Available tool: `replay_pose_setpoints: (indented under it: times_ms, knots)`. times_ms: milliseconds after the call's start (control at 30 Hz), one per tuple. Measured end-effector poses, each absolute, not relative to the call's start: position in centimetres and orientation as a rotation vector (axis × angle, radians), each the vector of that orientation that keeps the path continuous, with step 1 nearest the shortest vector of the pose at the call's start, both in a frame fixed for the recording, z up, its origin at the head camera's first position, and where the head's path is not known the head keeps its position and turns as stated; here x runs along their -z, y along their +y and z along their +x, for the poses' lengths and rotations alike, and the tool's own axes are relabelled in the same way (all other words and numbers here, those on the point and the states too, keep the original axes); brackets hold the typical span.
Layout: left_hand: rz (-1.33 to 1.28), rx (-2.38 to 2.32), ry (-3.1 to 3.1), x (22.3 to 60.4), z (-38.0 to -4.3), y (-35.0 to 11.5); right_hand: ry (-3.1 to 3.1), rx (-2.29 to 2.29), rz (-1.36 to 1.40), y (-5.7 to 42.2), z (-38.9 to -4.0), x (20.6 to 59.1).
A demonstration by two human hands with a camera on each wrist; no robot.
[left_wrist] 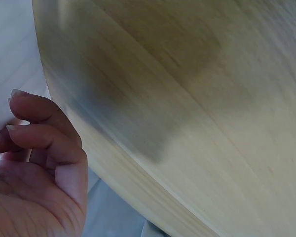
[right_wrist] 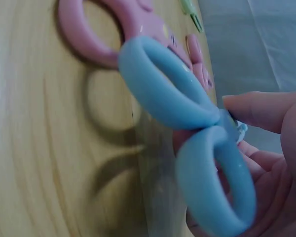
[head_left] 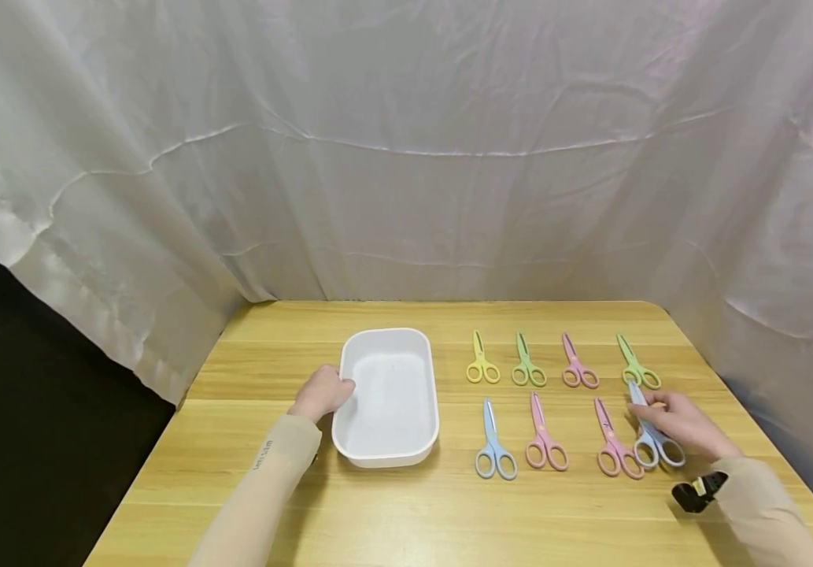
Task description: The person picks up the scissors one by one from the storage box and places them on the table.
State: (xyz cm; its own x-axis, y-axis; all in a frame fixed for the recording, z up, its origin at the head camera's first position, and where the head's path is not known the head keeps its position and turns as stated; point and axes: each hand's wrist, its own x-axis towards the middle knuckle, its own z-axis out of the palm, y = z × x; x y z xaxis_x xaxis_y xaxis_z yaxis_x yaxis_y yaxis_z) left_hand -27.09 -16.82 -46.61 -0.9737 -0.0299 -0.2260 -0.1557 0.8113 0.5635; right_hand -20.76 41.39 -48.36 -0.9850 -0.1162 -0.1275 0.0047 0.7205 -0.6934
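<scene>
My left hand [head_left: 323,392] grips the left rim of a white rectangular tray [head_left: 386,458], its thumb over the edge. In the left wrist view the fingers [left_wrist: 54,140] of that hand are curled. At the right my right hand [head_left: 682,421] pinches light-blue scissors [head_left: 650,433] near the pivot, blades pointing away. The right wrist view shows their handle loops [right_wrist: 207,182] raised over the table, casting a shadow. Pink scissors [head_left: 616,445] lie just left of them, and green scissors [head_left: 634,364] lie just beyond the blade tips.
Further left lie blue scissors [head_left: 493,445] and pink scissors [head_left: 542,437]. Behind them is a row of yellow [head_left: 480,364], green [head_left: 525,366] and pink scissors [head_left: 576,366]. A pale curtain [head_left: 448,197] hangs behind the wooden table [head_left: 448,535].
</scene>
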Motion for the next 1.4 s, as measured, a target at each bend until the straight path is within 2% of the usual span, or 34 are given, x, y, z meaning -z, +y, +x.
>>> replay_pose_setpoints:
  times_ms: [800,1400]
  knots:
    - [-0.162,-0.899,2.774,46.5,-27.1,-16.8,2.753,0.901,-0.06,43.6,-20.5,48.6]
    - [-0.155,-0.887,2.79,46.5,-27.2,-16.8,2.881,0.685,-0.069,43.3,-20.8,47.6]
